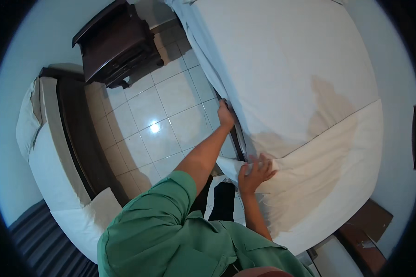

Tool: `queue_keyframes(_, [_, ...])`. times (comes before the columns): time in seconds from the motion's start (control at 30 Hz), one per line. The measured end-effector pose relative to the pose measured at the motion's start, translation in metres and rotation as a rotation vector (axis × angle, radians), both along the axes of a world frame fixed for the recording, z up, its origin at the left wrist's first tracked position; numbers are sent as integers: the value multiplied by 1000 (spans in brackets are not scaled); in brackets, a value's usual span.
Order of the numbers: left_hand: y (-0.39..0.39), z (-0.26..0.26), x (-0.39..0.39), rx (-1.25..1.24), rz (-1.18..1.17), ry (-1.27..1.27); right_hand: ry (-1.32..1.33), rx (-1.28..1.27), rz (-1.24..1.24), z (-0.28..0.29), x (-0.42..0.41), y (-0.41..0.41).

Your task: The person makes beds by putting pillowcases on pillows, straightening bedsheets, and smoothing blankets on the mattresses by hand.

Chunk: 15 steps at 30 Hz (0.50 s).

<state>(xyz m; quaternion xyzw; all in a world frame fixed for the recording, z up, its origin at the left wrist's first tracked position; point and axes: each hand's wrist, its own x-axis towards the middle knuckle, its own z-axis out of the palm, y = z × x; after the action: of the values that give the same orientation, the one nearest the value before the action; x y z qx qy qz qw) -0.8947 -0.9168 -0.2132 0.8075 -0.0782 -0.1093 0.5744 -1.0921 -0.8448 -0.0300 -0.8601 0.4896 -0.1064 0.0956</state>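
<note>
A large bed with a white sheet [284, 69] fills the upper right of the head view. My left hand [226, 113] reaches down to the bed's near side, its fingers curled at the dark bed rail [236, 142]; whether they grip the rail or the sheet's edge is hidden. Nearer to me, my right hand [258, 173] rests on a folded-back part of the white bedding [312, 180], fingers spread, close to where the fold's edge meets the side of the bed. A corner of white cloth hangs below the rail, left of my right hand.
A dark wooden nightstand [114, 45] stands against the wall at upper left. Along the left is a second bed with white bedding [59, 166] and a dark side rail [76, 138]. Light floor tiles [159, 104] lie between the beds. Brown furniture [362, 242] is at lower right.
</note>
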Motion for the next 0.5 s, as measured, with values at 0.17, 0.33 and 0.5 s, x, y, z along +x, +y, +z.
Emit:
queue_keyframes(0.17, [-5, -36, 82, 277, -184, -38, -100, 252, 167, -34, 44, 25])
queue_keyframes(0.33, [-20, -18, 125, -28, -200, 330, 61, 381, 314, -83, 119, -6])
queue_keyframes(0.5, [-49, 19, 180, -281, -206, 862, 329, 345, 442, -144, 196, -75])
